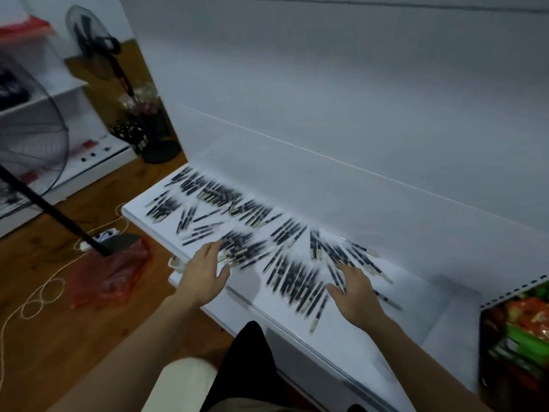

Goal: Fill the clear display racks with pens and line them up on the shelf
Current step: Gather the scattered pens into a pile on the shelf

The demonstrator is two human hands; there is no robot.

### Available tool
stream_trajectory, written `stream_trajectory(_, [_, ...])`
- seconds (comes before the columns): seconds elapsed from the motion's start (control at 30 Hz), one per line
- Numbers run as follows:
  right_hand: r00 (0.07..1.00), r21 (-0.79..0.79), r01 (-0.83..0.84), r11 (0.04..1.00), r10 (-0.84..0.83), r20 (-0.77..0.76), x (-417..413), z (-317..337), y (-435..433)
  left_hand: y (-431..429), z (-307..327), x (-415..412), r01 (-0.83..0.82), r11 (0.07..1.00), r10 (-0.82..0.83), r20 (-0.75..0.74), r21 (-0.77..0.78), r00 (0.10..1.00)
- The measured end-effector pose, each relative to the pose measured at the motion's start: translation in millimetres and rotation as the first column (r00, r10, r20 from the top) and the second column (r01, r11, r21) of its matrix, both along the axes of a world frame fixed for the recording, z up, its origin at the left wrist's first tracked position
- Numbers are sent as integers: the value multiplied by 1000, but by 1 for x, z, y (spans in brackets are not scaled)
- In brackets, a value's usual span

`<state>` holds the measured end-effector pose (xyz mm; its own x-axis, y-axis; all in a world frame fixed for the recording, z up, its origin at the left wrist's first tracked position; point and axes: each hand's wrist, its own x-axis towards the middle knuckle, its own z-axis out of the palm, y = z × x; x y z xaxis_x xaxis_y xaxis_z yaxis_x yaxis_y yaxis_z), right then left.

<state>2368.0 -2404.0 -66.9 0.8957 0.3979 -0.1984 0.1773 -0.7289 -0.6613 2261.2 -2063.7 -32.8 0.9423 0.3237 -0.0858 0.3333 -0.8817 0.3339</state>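
Loads of dark pens (294,275) lie scattered loose all over the white shelf (371,349), pretty blurry. The left hand (205,270) has fingers spread, tips at a heap of pens, gripping nothing. The right hand (355,288) is spread flat over another bunch.

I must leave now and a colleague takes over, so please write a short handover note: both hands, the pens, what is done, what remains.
Left hand: open, fingers spread at the edge of a pen bunch, holding nothing.
Right hand: open, spread over other pens; the blur hides whether it touches them.
Pens: loose, scattered in bunches across the white shelf.
Done: no filled rack is in view.
Left: gather the pens, fill the racks, line them up.
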Motion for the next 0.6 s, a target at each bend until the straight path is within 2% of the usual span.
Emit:
stream_trajectory(0.13, [996, -51, 82, 995, -79, 52, 31, -52, 33, 30, -60, 70, 132, 991, -132, -11, -19, 991])
stream_trajectory(0.37, [920, -116, 362, 925, -334, 205, 56, -137, 64, 56, -155, 147, 394, 914, -396, 2, 94, 918])
stream_trajectory(0.5, [908, -160, 377, 913, -329, 261, 53, -156, 67, 61, -183, 172, 516, 850, -524, 78, 107, 848])
stream_trajectory(0.6, [885, -234, 385, 893, -285, 369, 45, -171, 69, 66, -198, 184, 546, 821, -567, 134, 165, 813])
